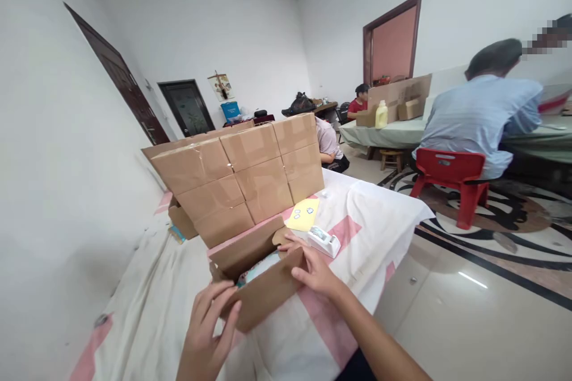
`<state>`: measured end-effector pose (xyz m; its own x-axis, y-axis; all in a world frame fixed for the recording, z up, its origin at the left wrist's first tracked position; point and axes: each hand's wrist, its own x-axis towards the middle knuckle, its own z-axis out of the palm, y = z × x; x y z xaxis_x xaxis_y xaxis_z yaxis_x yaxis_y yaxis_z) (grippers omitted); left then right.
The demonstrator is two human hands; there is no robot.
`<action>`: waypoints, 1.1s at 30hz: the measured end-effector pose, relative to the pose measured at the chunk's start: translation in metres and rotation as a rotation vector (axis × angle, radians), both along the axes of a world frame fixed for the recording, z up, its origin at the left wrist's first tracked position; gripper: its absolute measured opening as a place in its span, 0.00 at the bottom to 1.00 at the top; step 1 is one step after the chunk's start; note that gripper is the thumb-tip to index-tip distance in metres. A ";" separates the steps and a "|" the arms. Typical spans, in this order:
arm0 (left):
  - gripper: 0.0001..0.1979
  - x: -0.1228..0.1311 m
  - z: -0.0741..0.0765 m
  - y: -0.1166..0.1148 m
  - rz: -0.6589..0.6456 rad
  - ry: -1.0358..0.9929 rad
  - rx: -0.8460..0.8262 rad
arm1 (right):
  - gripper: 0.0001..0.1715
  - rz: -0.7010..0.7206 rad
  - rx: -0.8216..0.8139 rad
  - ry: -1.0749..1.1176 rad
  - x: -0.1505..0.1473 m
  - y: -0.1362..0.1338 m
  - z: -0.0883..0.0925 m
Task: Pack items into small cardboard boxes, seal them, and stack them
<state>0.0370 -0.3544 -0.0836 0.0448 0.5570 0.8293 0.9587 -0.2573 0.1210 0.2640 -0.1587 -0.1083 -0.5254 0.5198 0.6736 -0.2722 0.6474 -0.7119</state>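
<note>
An open cardboard box [268, 300] lies on the cloth-covered table in front of me, its lid raised at the back. Inside shows a pale, partly patterned item [263, 268] whose kind I cannot make out. My left hand [211, 318] grips the box's near left corner, fingers over the top edge and thumb by the front wall. At the right end, my right hand [316, 270] is closed on the box, the thumb at the front wall and the fingers over the side flap [280, 235].
Stacked cardboard boxes [241, 181] form a wall behind. A white tape dispenser [324, 242] and a yellow sheet [304, 214] lie right of the open box. A person on a red chair [449, 163] sits at another table, with a pale yellow bottle [381, 115] on it.
</note>
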 end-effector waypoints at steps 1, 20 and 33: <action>0.08 0.001 0.000 0.004 0.032 -0.052 0.020 | 0.28 0.038 -0.010 -0.025 -0.006 -0.003 -0.005; 0.22 0.004 0.018 0.033 0.532 -0.066 -0.498 | 0.44 -0.018 -0.238 -0.023 -0.051 0.015 -0.010; 0.35 0.039 0.014 0.034 0.682 0.198 -0.630 | 0.22 -0.339 -0.432 0.024 0.020 0.053 0.000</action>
<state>0.0760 -0.3203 -0.0691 -0.3476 0.8576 0.3792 0.8962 0.4228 -0.1347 0.2843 -0.1058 -0.1080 -0.2679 0.8892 0.3710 -0.1186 0.3517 -0.9286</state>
